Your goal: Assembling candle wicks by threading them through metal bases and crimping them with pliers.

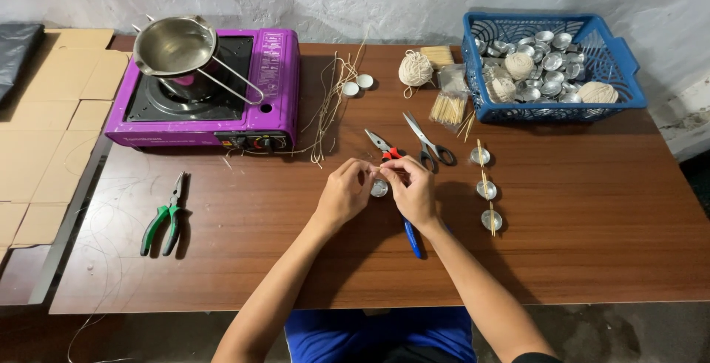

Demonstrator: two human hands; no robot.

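Both hands meet at mid-table over a small round silver metal cup (379, 187) that sits on the brown wood-grain table (592, 252). The left hand (345, 191) has its fingertips pinched together just above the cup; the right hand (413, 190) mirrors it, fingertips pinched, touching the left. A thin pale wooden stick (385, 167) appears to be held between the two sets of fingertips, across the cup; the contact itself is too small to confirm.

Just beyond the hands: red-handled pliers (381, 145) and black-handled steel scissors (427, 143), side by side. A blue handle (412, 238) shows under the right wrist.

To the right, three more silver cups (487, 189) in a row, each with a stick laid across.

Far right: blue plastic basket (620, 67) holding many silver cups and balls of cream twine. Beside it, a loose twine ball (415, 68) and bundles of sticks (448, 108).

Far left: purple portable gas stove (277, 85) bearing a steel pot (175, 45). Green-handled pliers (166, 219) lie near the left table edge. Loose strands of twine (329, 108) lie by the stove.
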